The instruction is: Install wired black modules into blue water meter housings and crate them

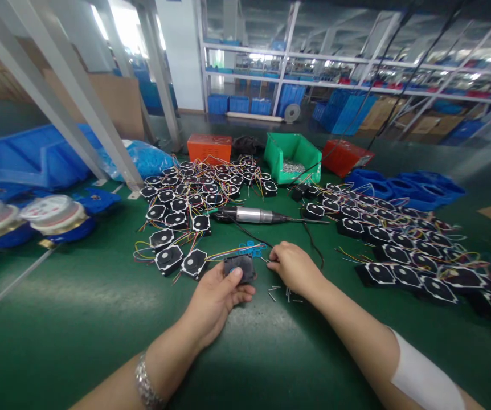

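Note:
My left hand is closed around a black square module, thumb over its face. Coloured wires run close behind that module. Just to its right, my right hand pinches a small screw, its tip pointing toward the module but apart from it. Several loose screws lie on the green table below my right hand. Small blue rings sit right behind the held module. A silver and black power screwdriver lies crosswise farther back, its bit to the right.
Rows of wired black modules lie at the back left and right. A green bin of screws stands behind, between two orange boxes. Round brass-and-blue meters are at the left. A black cable curves by my right hand.

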Demonstrator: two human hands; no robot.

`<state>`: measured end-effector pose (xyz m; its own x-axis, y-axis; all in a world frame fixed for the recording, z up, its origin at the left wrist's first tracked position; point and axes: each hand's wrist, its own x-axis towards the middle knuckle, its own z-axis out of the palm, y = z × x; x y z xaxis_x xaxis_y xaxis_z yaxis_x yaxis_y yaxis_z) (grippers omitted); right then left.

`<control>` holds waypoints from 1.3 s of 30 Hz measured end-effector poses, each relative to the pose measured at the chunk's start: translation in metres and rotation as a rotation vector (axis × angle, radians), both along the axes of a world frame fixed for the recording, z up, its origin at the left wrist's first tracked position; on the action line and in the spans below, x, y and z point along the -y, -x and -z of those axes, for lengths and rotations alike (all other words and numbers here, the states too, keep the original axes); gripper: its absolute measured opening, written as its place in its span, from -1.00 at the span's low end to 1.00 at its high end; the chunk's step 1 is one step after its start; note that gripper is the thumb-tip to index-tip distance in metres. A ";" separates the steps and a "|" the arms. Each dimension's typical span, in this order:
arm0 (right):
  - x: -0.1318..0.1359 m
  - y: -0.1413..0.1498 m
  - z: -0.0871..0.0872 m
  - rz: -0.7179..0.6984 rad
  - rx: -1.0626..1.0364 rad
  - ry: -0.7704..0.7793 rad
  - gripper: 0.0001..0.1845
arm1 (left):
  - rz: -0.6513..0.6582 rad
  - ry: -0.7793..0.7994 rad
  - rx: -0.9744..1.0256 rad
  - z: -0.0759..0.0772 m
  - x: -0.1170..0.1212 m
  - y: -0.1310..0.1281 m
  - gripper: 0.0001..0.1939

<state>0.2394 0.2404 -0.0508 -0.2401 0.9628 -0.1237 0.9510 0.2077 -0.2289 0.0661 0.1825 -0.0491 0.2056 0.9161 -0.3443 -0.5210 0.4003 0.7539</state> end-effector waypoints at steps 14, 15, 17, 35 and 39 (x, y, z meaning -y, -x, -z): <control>-0.001 0.013 0.007 0.012 0.013 -0.036 -0.85 | 0.065 -0.021 0.012 -0.002 0.003 -0.001 -0.71; 0.000 0.015 0.007 0.009 0.025 -0.043 -0.84 | 0.069 -0.030 0.008 -0.002 0.002 -0.001 -0.72; 0.001 0.017 0.008 -0.002 0.051 -0.054 -0.84 | 0.076 -0.056 -0.006 -0.003 0.002 -0.001 -0.73; 0.007 0.007 -0.003 -0.103 0.070 -0.009 -0.85 | 0.055 -0.113 -0.002 -0.003 0.000 0.006 -0.69; 0.006 0.010 -0.011 -0.013 -0.095 -0.008 -0.89 | 0.107 -0.101 0.105 0.001 0.001 0.009 -0.58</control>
<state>0.2299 0.2342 -0.0396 -0.2632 0.9604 -0.0918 0.9223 0.2226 -0.3158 0.0568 0.1817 -0.0504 0.3334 0.9161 -0.2229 -0.5573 0.3822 0.7371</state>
